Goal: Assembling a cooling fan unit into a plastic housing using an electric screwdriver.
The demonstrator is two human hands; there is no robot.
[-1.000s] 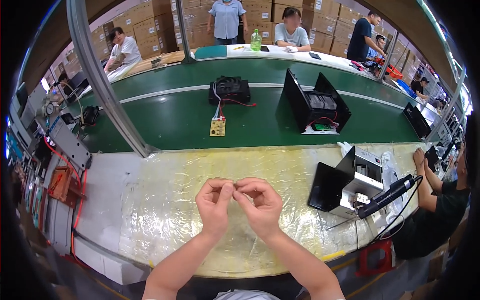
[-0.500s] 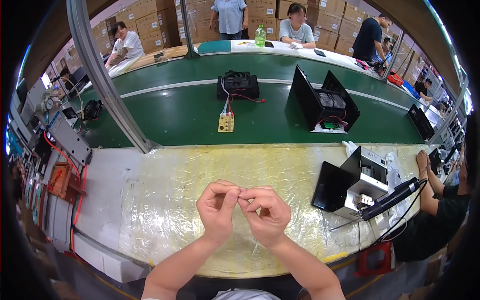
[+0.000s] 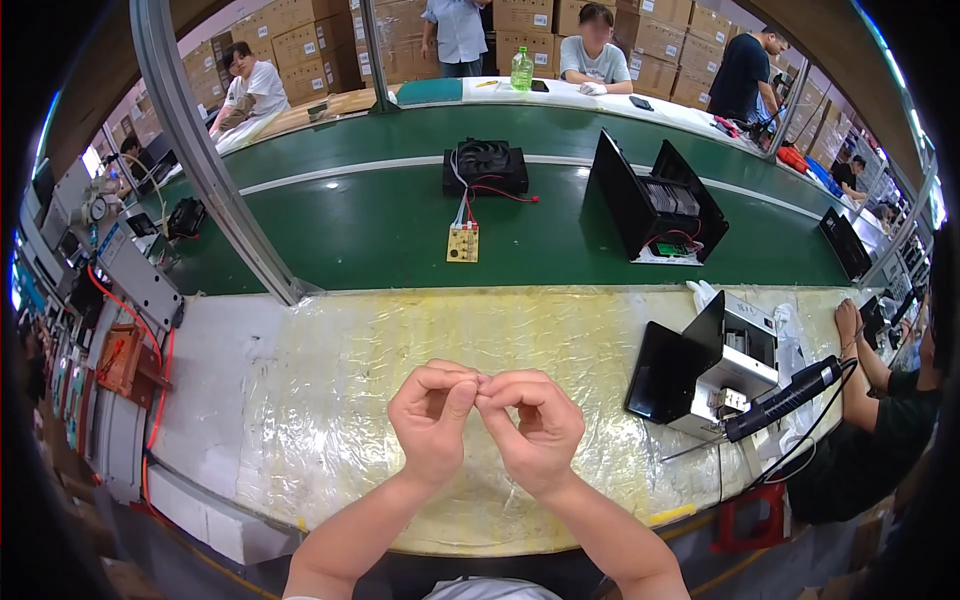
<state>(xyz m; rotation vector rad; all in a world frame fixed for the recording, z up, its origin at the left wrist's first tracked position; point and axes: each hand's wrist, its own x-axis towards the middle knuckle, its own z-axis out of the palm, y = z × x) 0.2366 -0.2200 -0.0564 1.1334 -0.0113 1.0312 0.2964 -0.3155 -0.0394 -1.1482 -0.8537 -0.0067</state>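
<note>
My left hand and my right hand are raised over the middle of the plastic-covered worktop. Thumb and forefinger of each are pinched, and the fingertips of both hands meet. Whatever lies between them is too small or too hidden to make out. To the right of my hands stand a black flat panel and a white and metal device. A black electric screwdriver lies tilted beside that device, with its bit pointing toward me.
Beyond the worktop runs a green conveyor. It carries a black fan unit wired to a yellow circuit board, and a black open housing. A metal post rises at left. A co-worker's arm rests at right.
The fan unit, circuit board and black housing have shifted slightly to the right along the conveyor. My hands stay pinched together; the right hand's lower fingers have shifted a little.
</note>
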